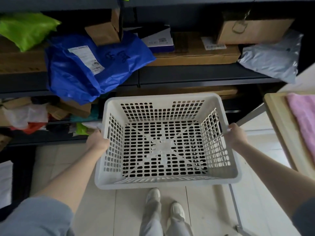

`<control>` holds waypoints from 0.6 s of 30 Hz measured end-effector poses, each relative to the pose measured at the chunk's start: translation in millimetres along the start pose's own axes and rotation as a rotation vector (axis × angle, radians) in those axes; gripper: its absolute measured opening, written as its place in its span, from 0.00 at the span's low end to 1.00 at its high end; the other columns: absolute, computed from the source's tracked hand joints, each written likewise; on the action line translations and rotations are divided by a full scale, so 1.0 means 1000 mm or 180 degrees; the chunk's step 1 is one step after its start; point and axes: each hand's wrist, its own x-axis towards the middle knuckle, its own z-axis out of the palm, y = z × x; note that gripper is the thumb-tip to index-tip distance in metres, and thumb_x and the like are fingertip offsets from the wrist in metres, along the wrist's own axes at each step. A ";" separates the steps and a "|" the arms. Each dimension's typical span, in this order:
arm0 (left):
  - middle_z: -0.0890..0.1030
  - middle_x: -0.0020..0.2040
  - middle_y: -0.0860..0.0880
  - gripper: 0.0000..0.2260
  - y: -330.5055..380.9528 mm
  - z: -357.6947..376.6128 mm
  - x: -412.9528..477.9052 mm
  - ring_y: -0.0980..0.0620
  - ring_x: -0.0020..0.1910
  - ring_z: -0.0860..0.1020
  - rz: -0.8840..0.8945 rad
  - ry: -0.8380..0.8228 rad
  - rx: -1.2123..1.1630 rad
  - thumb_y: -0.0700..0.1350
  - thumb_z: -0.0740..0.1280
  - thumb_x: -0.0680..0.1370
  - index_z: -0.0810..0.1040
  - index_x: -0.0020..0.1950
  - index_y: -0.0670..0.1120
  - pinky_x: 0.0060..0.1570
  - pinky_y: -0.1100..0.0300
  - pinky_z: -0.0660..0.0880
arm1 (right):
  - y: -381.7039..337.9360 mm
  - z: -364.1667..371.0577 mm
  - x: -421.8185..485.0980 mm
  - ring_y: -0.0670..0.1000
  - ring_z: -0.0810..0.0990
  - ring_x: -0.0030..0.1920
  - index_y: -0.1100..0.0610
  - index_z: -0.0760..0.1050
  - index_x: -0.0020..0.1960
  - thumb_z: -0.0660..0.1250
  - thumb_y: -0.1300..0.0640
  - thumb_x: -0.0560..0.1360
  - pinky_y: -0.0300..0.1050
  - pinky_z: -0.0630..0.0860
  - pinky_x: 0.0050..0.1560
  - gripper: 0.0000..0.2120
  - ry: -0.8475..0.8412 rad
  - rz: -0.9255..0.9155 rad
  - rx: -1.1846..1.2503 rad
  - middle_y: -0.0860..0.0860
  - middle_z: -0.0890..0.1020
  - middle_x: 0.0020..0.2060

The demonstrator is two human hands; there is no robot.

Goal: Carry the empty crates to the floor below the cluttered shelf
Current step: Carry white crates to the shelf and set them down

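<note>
White perforated plastic: one empty crate (167, 142) sits at frame centre in the head view, held level above the pale tiled floor (204, 210), its mesh base showing nothing inside.

Left hand (98, 142) at 9 o'clock of the crate, clamped over the left rim by the handle slot. Right hand (236, 135) at 3 o'clock, clamped over the right rim the same way. Hands well apart, the crate's full width between them.

Cluttered shelf (187, 77) at 12 o'clock, dark boards: blue mailer bag (95, 65) overhanging the edge at 11 o'clock, cardboard boxes (196, 53) behind, grey mailer (272, 60) at 1 o'clock. Person's shoes (177, 211) at 6 o'clock. Wooden frame with pink cloth (301, 120) at 3 o'clock.

Judgement: carry step is in hand, crate near the shelf front but not yet set down. Next move calls for lowering it flat to the tiles at the shelf foot, clearing the overhanging blue bag, then letting go both sides together.
</note>
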 end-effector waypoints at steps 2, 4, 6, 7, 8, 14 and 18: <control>0.78 0.56 0.36 0.03 0.000 -0.002 -0.001 0.37 0.54 0.77 0.0010 -0.0023 -0.0091 0.33 0.60 0.77 0.70 0.49 0.38 0.40 0.54 0.68 | 0.001 0.000 -0.002 0.59 0.74 0.43 0.65 0.69 0.62 0.56 0.68 0.75 0.44 0.66 0.39 0.16 -0.0042 0.0019 0.0019 0.66 0.78 0.54; 0.78 0.56 0.36 0.04 -0.001 -0.002 -0.001 0.38 0.53 0.77 0.0024 -0.0028 -0.0136 0.33 0.60 0.77 0.71 0.51 0.37 0.40 0.55 0.68 | 0.002 0.000 -0.003 0.61 0.75 0.46 0.65 0.69 0.62 0.56 0.69 0.75 0.44 0.67 0.40 0.16 -0.0046 0.0010 0.0049 0.67 0.78 0.54; 0.78 0.56 0.35 0.06 -0.003 -0.001 -0.002 0.38 0.50 0.76 0.0021 -0.0084 -0.0213 0.32 0.60 0.77 0.71 0.54 0.35 0.38 0.55 0.68 | 0.001 0.000 -0.005 0.61 0.75 0.46 0.66 0.69 0.61 0.56 0.69 0.75 0.44 0.66 0.40 0.15 -0.0046 0.0026 0.0070 0.67 0.78 0.55; 0.78 0.57 0.35 0.09 -0.005 0.001 -0.002 0.38 0.50 0.77 0.0004 -0.0117 -0.0267 0.32 0.60 0.77 0.71 0.57 0.34 0.38 0.55 0.69 | 0.001 -0.001 -0.006 0.60 0.74 0.45 0.66 0.69 0.61 0.55 0.69 0.75 0.44 0.66 0.40 0.15 -0.0052 0.0030 0.0068 0.67 0.78 0.55; 0.78 0.57 0.36 0.12 -0.008 0.003 -0.001 0.38 0.50 0.77 -0.0007 -0.0145 -0.0317 0.32 0.60 0.76 0.70 0.60 0.34 0.38 0.55 0.71 | 0.000 0.000 -0.007 0.59 0.74 0.44 0.66 0.69 0.62 0.55 0.69 0.75 0.44 0.66 0.38 0.16 -0.0051 0.0022 0.0052 0.67 0.78 0.55; 0.78 0.56 0.36 0.08 -0.011 0.005 0.001 0.43 0.43 0.73 -0.0027 -0.0153 -0.0528 0.31 0.59 0.76 0.71 0.55 0.35 0.36 0.55 0.70 | -0.002 0.002 -0.006 0.65 0.78 0.50 0.66 0.66 0.62 0.56 0.69 0.75 0.46 0.69 0.39 0.16 -0.0085 0.0005 -0.0196 0.68 0.79 0.53; 0.78 0.56 0.35 0.07 -0.010 0.005 0.003 0.43 0.42 0.72 -0.0011 -0.0109 -0.0518 0.31 0.58 0.76 0.70 0.52 0.36 0.36 0.54 0.69 | -0.003 0.003 -0.005 0.64 0.78 0.51 0.66 0.67 0.62 0.58 0.69 0.75 0.45 0.68 0.40 0.16 -0.0107 0.0007 -0.0180 0.67 0.78 0.54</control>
